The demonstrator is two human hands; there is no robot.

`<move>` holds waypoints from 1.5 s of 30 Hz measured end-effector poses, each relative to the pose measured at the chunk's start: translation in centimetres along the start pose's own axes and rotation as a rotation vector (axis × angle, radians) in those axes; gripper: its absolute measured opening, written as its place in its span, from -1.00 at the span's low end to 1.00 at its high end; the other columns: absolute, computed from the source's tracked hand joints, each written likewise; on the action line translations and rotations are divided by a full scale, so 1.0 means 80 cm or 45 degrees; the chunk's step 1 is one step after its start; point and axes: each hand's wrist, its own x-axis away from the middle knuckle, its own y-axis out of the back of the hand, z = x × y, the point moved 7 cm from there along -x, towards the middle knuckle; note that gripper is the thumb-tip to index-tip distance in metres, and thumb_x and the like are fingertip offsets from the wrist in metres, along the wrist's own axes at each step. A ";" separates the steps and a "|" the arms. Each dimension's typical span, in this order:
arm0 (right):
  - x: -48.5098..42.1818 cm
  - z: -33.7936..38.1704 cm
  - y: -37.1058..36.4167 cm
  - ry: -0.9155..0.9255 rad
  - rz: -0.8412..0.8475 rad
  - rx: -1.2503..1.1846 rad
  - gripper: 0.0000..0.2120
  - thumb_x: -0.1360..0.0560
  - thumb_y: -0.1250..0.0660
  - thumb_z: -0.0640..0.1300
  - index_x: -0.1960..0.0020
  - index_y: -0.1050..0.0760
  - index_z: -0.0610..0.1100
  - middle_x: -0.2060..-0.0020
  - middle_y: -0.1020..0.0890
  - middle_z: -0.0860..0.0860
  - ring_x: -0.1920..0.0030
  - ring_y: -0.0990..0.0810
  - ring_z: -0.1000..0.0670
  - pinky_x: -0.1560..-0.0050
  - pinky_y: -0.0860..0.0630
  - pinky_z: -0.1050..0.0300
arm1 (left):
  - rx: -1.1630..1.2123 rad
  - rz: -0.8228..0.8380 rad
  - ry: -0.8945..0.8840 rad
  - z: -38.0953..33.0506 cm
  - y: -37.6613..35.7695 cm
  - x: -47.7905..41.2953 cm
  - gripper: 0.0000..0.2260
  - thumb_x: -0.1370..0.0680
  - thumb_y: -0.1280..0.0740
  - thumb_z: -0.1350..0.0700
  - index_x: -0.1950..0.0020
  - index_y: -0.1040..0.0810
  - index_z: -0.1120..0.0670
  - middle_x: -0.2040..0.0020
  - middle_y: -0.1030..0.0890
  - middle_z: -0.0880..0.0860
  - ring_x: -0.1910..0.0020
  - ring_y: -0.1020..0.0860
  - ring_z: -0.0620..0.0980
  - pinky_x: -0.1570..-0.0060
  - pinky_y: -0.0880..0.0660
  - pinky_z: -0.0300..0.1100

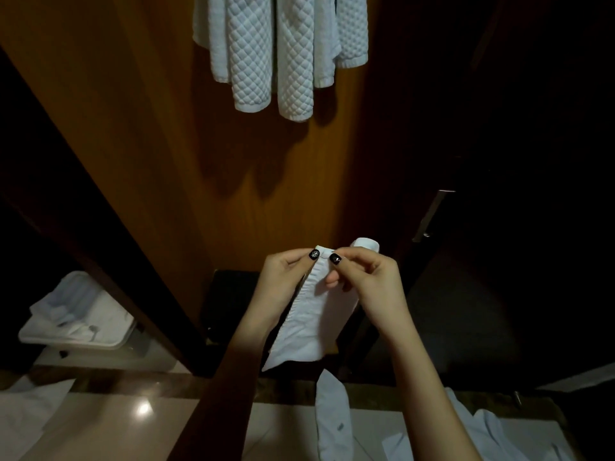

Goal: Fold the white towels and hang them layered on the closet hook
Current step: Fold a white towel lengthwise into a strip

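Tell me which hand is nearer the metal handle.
Right. The right hand is below-left of the metal handle; the left hand is farther left. Both pinch the white towel.

Hanging towels: white cloth, thick, quilted in raised diamonds, matt
Held towel: white cloth, thin, smooth, matt, puckered along 1 edge
Closet panel: brown wood, smooth, soft satin sheen
Door handle: grey metal, brushed, dull shine
Floor: pale tile or stone, polished, glossy, mirrors a light
Cloth on floor: white, smooth, matt
Tray: white, looks plastic, smooth, faint sheen
Thumbnails: black polish, glossy
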 end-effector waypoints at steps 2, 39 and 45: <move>-0.003 0.001 0.001 0.005 -0.026 0.013 -0.90 -0.54 -0.35 -0.29 0.09 -0.63 -0.16 0.46 -0.65 0.00 0.38 -0.63 0.14 0.31 -0.46 0.38 | 0.076 0.034 0.007 -0.001 -0.006 0.002 -0.79 -0.49 -0.37 0.01 0.04 -0.72 0.09 0.16 -0.70 0.15 0.17 -0.66 0.01 0.18 -0.59 -0.21; -0.011 -0.003 0.084 0.030 -0.059 0.179 -0.75 -0.51 -0.41 -0.21 0.24 -0.38 -0.23 0.29 -0.48 -0.11 0.25 -0.48 -0.02 0.30 -0.40 0.20 | 0.226 -0.045 -0.050 -0.030 0.007 -0.022 -0.88 -0.39 -0.40 0.17 0.12 -0.70 0.08 0.18 -0.71 0.06 0.22 -0.67 -0.08 0.28 -0.56 -0.29; -0.010 -0.002 0.086 0.026 -0.243 0.073 -0.72 -0.50 -0.43 -0.22 0.21 -0.32 -0.13 0.25 -0.43 -0.12 0.23 -0.41 -0.05 0.32 -0.35 0.14 | 0.011 -0.024 -0.139 -0.036 -0.004 -0.014 -0.73 -0.42 -0.45 0.15 -0.09 -0.64 -0.10 0.15 -0.71 0.01 0.19 -0.67 -0.10 0.23 -0.54 -0.32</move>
